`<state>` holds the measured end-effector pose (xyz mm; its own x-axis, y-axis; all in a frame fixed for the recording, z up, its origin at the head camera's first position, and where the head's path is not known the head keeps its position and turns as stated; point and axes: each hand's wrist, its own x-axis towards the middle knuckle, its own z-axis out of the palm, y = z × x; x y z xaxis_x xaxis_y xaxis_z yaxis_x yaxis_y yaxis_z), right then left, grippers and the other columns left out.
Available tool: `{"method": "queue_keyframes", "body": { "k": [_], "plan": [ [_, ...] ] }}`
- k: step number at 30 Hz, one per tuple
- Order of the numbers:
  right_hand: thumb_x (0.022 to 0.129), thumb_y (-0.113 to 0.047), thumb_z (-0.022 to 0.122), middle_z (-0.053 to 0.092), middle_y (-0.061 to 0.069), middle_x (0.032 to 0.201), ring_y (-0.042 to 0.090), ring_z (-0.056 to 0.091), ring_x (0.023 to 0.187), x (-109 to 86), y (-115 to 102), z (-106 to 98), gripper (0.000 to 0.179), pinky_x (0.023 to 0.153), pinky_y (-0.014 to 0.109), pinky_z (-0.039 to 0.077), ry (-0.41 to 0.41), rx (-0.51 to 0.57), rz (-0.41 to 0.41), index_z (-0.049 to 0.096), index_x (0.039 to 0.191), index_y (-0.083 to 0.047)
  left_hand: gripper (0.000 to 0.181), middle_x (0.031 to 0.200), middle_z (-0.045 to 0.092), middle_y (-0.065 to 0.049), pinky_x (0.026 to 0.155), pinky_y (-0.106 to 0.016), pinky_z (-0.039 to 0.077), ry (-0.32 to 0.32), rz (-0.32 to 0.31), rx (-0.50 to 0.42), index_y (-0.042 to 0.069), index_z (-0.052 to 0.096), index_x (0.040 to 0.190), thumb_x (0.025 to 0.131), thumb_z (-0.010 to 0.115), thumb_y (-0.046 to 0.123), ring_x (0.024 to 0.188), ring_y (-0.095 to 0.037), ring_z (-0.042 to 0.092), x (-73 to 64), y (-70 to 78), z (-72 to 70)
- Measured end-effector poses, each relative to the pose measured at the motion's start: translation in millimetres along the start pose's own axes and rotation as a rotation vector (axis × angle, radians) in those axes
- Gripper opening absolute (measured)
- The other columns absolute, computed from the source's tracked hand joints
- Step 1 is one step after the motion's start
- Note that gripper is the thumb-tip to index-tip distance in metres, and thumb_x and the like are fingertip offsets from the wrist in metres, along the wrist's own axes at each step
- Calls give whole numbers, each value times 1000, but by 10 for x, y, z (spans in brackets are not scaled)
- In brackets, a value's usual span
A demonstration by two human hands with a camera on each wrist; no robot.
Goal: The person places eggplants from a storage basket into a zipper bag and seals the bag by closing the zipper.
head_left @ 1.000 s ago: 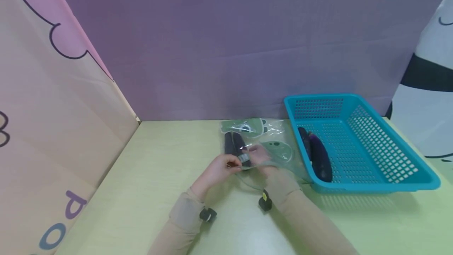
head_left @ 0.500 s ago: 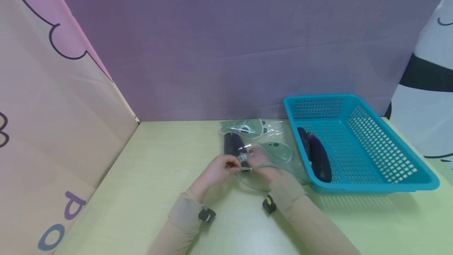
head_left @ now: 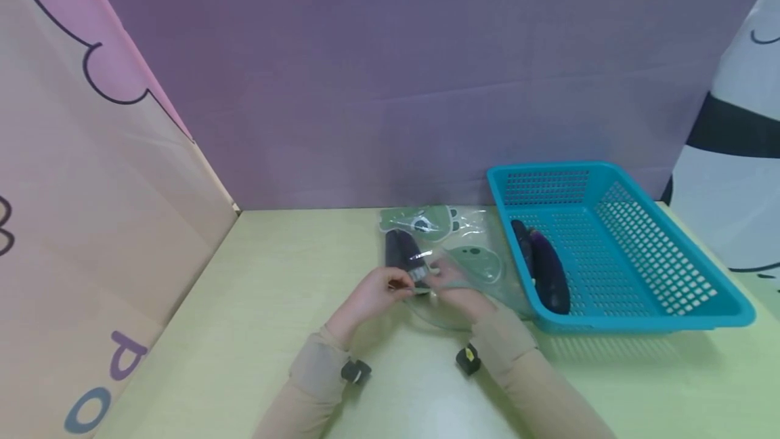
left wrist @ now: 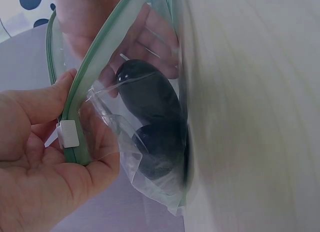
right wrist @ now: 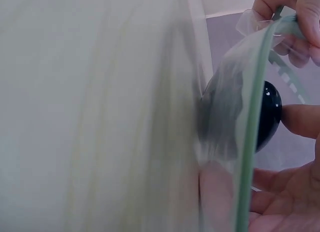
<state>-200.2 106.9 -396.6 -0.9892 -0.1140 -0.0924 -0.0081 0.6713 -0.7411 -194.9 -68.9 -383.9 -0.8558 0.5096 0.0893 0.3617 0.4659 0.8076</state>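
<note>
Where the bag (right wrist: pixel 254 112) covers it, one eggplant (right wrist: pixel 271 112) blurs.

Purple backdrop (head_left: pixel 390 87) behind pale table (head_left: pixel 274 256), lettered panel (head_left: pixel 91 222) at left.

Clear bag (right wrist: pixel 252 124) with green edge, lying against pale bench (right wrist: pixel 85 117). Dark, glossy eggplant (right wrist: pixel 270 114) end at the mouth. Right hand (right wrist: pixel 285 197): one digit touches eggplant. Left hand (right wrist: pixel 308 19), upper right, grips green edge.

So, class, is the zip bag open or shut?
The zip bag is open: its green rims stand apart, and the right hand is between them.
</note>
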Motion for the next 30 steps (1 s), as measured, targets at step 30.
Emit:
{"method": "queue_keyframes", "body": {
  "k": [30],
  "plan": [
    [95, -30, 50, 42, 26, 141, 42, 39, 130, -205, 175, -85, 56, 109, 53, 32, -115, 4, -5, 41, 135, 7, 6, 91, 67, -9, 76, -23, 53, 4, -15, 10, 2, 67, 89, 85, 64, 1, 86, -17, 61, 13, -18, 11]
  ]
}}
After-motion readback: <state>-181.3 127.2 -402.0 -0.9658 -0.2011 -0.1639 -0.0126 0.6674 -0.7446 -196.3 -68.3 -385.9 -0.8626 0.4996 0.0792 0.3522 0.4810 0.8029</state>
